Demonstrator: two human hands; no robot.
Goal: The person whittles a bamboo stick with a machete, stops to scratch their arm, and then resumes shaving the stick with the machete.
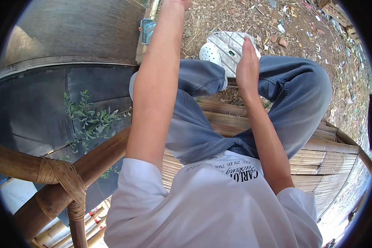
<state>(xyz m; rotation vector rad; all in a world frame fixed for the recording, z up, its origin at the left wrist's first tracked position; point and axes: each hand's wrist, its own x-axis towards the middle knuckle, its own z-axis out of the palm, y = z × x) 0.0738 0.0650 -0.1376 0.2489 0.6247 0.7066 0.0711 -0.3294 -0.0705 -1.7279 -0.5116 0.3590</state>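
Observation:
My left arm stretches up the left side of the view, and my left hand [182, 3] is cut off by the top edge, so its fingers are out of sight. My right hand [248, 68] is held edge-on between my knees, its fingers straight, holding nothing. Behind it lies a grey slatted slab [225, 43] with a small green-looking hole, which the hand overlaps in this view. Beside the slab a white clog [210, 53] shows on one foot. My legs are in grey-blue jeans [301, 87], knees spread.
I sit on a bamboo bench [318, 161] with a cane-bound bamboo armrest [56, 202] at left. A leafy plant [91, 118] grows by dark panels [29, 107]. A small blue plastic object [148, 31] sits near the wall's edge. Littered ground [293, 41] spreads ahead.

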